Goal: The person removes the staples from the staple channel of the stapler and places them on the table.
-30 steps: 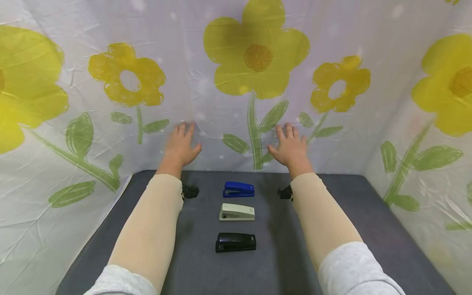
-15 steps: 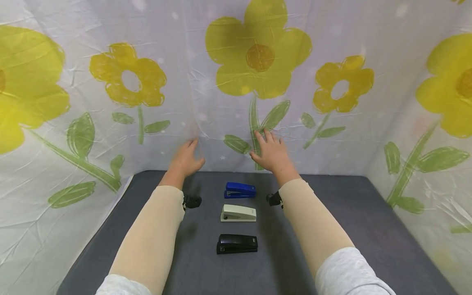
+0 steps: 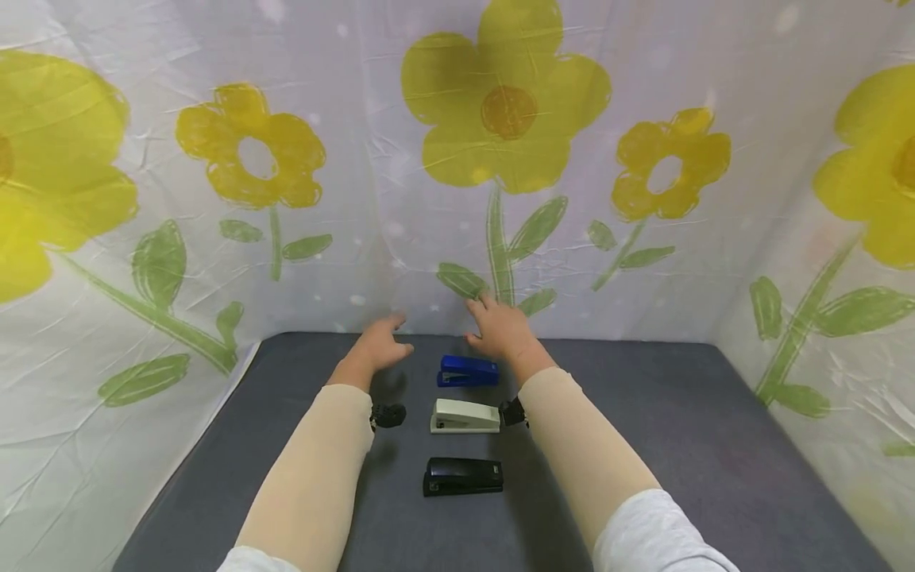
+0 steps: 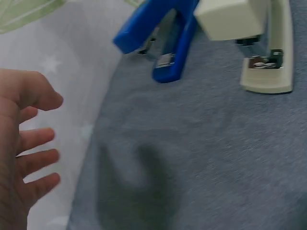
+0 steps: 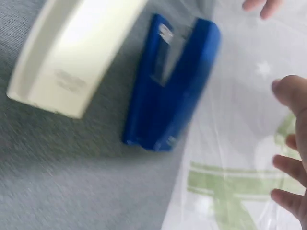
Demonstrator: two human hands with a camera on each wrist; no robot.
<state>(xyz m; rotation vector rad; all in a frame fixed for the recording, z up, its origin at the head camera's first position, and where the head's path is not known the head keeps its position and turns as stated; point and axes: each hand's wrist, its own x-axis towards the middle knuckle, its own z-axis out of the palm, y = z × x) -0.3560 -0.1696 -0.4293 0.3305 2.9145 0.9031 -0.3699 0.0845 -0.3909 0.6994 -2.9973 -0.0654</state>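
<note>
Three staplers lie in a row on the dark grey table point(image 3: 643, 445): a blue stapler point(image 3: 468, 371) farthest, a cream stapler point(image 3: 465, 416) in the middle and a black stapler point(image 3: 462, 476) nearest. My left hand point(image 3: 379, 347) hovers left of the blue stapler with relaxed fingers point(image 4: 36, 139) and holds nothing. My right hand point(image 3: 499, 330) hangs just above and behind the blue stapler point(image 5: 170, 91), fingers point(image 5: 290, 165) spread and empty. The left wrist view shows the blue stapler point(image 4: 158, 33) and the cream stapler point(image 4: 254, 28); the cream stapler point(image 5: 72, 52) also fills the right wrist view's left.
A white cloth printed with yellow flowers point(image 3: 500, 103) walls the table at the back and on both sides. Small black wrist cameras point(image 3: 389, 415) sit on both forearms. Bare grey surface stretches to the left and right of the staplers.
Both hands came down from the back cloth and drew inward toward the blue stapler. The right hand now sits right over it. The staplers have not moved.
</note>
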